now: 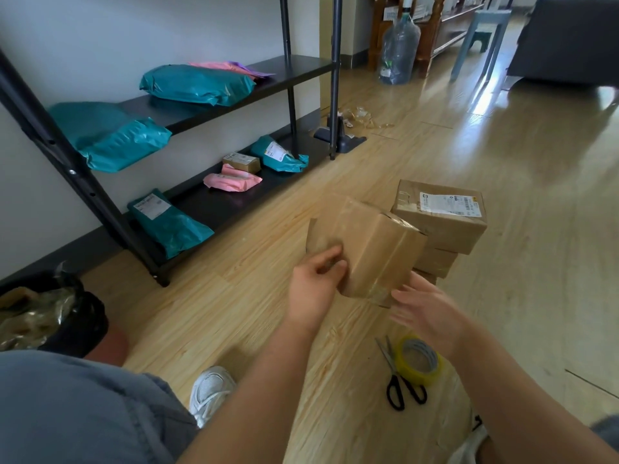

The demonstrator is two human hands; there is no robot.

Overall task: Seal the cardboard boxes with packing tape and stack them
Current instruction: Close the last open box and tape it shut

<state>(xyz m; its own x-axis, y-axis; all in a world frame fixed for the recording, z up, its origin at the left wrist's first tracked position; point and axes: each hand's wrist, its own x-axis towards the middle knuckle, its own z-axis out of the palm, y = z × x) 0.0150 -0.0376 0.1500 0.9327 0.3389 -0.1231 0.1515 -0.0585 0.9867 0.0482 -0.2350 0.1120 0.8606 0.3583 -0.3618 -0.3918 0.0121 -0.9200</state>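
A brown cardboard box (371,246) is held tilted above the wooden floor, clear tape along its side. My left hand (315,286) grips its near left corner with curled fingers. My right hand (425,309) is blurred, fingers spread straight, at the box's lower right edge by a loose strip of clear tape. Behind the box stands a stack of cardboard boxes (442,226), the top one bearing a white label. A roll of yellow-rimmed packing tape (418,360) lies on the floor beside black-handled scissors (398,376).
A black metal shelf rack (288,75) at left holds teal and pink mailer bags and a small box. A black bin bag (50,316) sits at the far left. My white shoe (211,390) and knee are near. A water jug (398,51), stool and sofa stand far back.
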